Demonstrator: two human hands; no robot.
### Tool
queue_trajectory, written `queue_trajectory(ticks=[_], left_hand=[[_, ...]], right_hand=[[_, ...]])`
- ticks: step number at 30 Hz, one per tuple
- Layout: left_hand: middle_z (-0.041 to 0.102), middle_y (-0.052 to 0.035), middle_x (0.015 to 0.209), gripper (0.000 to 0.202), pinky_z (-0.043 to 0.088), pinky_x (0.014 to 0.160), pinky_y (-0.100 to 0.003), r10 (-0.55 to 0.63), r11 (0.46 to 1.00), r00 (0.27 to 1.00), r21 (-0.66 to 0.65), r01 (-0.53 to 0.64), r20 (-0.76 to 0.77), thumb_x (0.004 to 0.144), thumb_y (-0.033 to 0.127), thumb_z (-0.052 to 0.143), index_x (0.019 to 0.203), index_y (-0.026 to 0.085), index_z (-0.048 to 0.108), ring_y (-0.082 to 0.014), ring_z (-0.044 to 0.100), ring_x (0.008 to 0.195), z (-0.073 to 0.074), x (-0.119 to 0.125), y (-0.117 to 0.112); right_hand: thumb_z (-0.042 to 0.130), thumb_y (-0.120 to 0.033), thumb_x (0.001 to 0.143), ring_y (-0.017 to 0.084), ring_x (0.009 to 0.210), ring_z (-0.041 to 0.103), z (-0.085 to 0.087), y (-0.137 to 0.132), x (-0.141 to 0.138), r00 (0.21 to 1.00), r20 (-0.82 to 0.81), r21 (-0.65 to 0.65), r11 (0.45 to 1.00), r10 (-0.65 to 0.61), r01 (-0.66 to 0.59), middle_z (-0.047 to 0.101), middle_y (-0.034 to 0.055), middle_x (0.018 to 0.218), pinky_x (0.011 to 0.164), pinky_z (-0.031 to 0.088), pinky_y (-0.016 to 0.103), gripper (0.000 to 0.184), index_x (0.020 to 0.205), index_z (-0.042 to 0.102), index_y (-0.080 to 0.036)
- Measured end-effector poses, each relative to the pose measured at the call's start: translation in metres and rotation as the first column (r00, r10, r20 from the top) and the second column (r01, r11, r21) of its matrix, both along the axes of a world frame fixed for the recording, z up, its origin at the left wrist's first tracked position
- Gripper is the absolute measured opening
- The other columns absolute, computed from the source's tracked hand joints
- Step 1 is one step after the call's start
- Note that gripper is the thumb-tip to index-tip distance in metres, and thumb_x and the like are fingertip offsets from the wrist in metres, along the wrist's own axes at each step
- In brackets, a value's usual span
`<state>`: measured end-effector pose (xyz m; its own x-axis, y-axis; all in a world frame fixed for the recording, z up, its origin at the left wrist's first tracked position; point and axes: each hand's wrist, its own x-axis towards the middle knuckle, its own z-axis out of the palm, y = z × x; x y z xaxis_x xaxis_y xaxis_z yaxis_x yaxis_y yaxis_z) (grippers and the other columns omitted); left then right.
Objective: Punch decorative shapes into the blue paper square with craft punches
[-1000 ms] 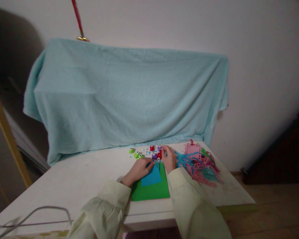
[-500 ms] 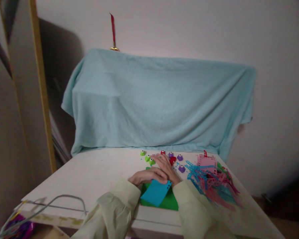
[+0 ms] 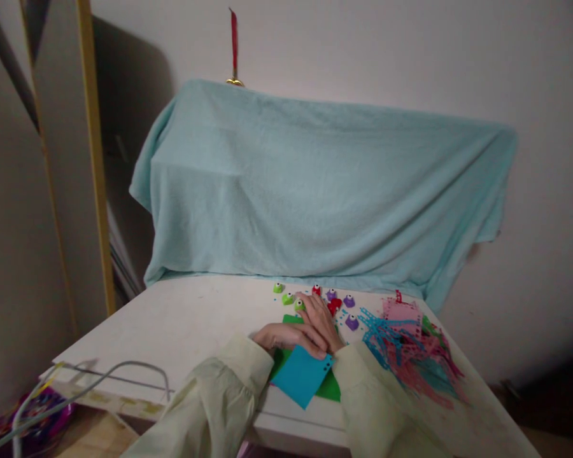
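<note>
My left hand [image 3: 282, 336] lies with its fingers curled over the top edge of a blue paper sheet [image 3: 300, 380], which has small holes along one side. The blue sheet rests tilted on a green sheet [image 3: 333, 388] and overhangs the table's front edge. My right hand [image 3: 321, 323] crosses over the left, fingers stretched out flat, fingertips touching a small green paper punch [image 3: 299, 306]. More small punches stand around it: two green [image 3: 288, 298], red [image 3: 334, 305] and purple [image 3: 352, 322].
A heap of pink and blue punched paper strips [image 3: 410, 343] lies on the right of the white table [image 3: 181, 324]. A teal towel [image 3: 315, 197] drapes something behind. A grey cable [image 3: 100, 375] loops at the left front corner, beside a yellow-edged board [image 3: 93, 159].
The view swung left. My right hand moved from the red punch across to the green punch. The blue sheet turned and slid toward the table's front edge under my left hand.
</note>
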<state>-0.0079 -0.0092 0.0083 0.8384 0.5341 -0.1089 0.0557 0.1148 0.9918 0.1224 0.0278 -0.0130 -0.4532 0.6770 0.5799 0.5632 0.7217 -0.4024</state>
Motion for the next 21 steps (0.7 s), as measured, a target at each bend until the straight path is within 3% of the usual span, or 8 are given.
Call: queue_trajectory(ticks=[4,5,7,9,11,12,15,21], left_hand=[[0.062,-0.0027,0.069,0.027,0.045,0.062,-0.025,0.358,0.931,0.920,-0.127,-0.341,0.159,0.063,0.037,0.072,0.076,0.014,0.065,-0.0126,0.056,0.062,-0.003,0.000,0.011],[0.063,-0.0040,0.073,0.031,0.045,0.064,-0.025,0.505,0.863,0.835,-0.144,-0.484,0.220,0.067,0.041,0.068,0.081,0.014,0.065,-0.0133,0.057,0.064,-0.003,-0.001,0.016],[0.064,-0.0063,0.079,0.043,0.045,0.065,-0.026,0.758,0.642,0.589,-0.159,-0.750,0.279,0.074,0.052,0.056,0.091,0.013,0.062,-0.0144,0.058,0.068,-0.004,-0.007,0.026],[0.064,-0.0064,0.079,0.051,0.044,0.064,-0.025,0.879,0.416,0.384,-0.064,-0.907,0.282,0.074,0.058,0.051,0.090,0.011,0.062,-0.0146,0.057,0.069,-0.007,-0.016,0.035],[0.063,-0.0041,0.073,0.051,0.041,0.062,-0.023,0.919,0.256,0.276,0.107,-0.961,0.281,0.073,0.060,0.051,0.081,0.011,0.062,-0.0143,0.054,0.069,-0.013,-0.025,0.042],[0.062,-0.0030,0.072,0.050,0.040,0.061,-0.022,0.921,0.227,0.269,0.172,-0.959,0.283,0.073,0.060,0.051,0.080,0.011,0.062,-0.0138,0.053,0.068,-0.016,-0.027,0.045],[0.062,-0.0015,0.070,0.047,0.040,0.059,-0.021,0.905,0.254,0.336,0.303,-0.919,0.262,0.072,0.058,0.053,0.081,0.013,0.063,-0.0132,0.053,0.066,-0.025,-0.027,0.051],[0.068,-0.0053,0.082,0.041,0.044,0.066,-0.026,0.821,0.444,0.535,0.364,-0.819,0.201,0.068,0.052,0.061,0.083,0.015,0.068,-0.0176,0.060,0.073,-0.028,-0.016,0.052]], right_hand=[[0.049,-0.030,0.083,0.024,0.103,0.053,0.005,0.009,0.011,0.888,-0.443,-0.189,0.981,-0.124,0.043,0.056,0.0094,0.110,0.090,0.042,0.042,0.032,0.113,0.053,-0.022],[0.049,-0.033,0.083,0.023,0.099,0.056,0.007,0.011,0.015,0.806,-0.576,-0.259,0.965,-0.134,-0.024,0.057,0.0092,0.108,0.087,0.045,0.040,0.031,0.111,0.052,-0.021],[0.050,-0.035,0.083,0.021,0.094,0.059,0.010,0.014,0.025,0.626,-0.768,-0.331,0.921,-0.137,-0.205,0.058,0.0079,0.108,0.083,0.048,0.039,0.031,0.111,0.050,-0.022],[0.053,-0.035,0.082,0.019,0.088,0.062,0.012,0.015,0.033,0.478,-0.863,-0.359,0.865,-0.164,-0.351,0.059,0.0066,0.105,0.081,0.049,0.037,0.031,0.109,0.050,-0.022],[0.060,-0.034,0.078,0.016,0.079,0.063,0.013,0.016,0.037,0.418,-0.885,-0.393,0.814,-0.207,-0.429,0.062,0.0049,0.098,0.076,0.051,0.033,0.034,0.108,0.052,-0.022],[0.063,-0.032,0.075,0.015,0.073,0.062,0.012,0.016,0.038,0.416,-0.881,-0.414,0.793,-0.225,-0.447,0.063,0.0037,0.092,0.071,0.051,0.031,0.037,0.108,0.053,-0.021],[0.069,-0.030,0.069,0.011,0.059,0.057,0.010,0.017,0.037,0.432,-0.864,-0.455,0.765,-0.257,-0.456,0.063,0.0006,0.081,0.058,0.049,0.024,0.043,0.109,0.055,-0.020],[0.071,-0.035,0.067,0.010,0.052,0.052,0.005,0.021,0.040,0.516,-0.821,-0.489,0.765,-0.243,-0.418,0.062,-0.0013,0.067,0.048,0.042,0.021,0.043,0.105,0.058,-0.020]])
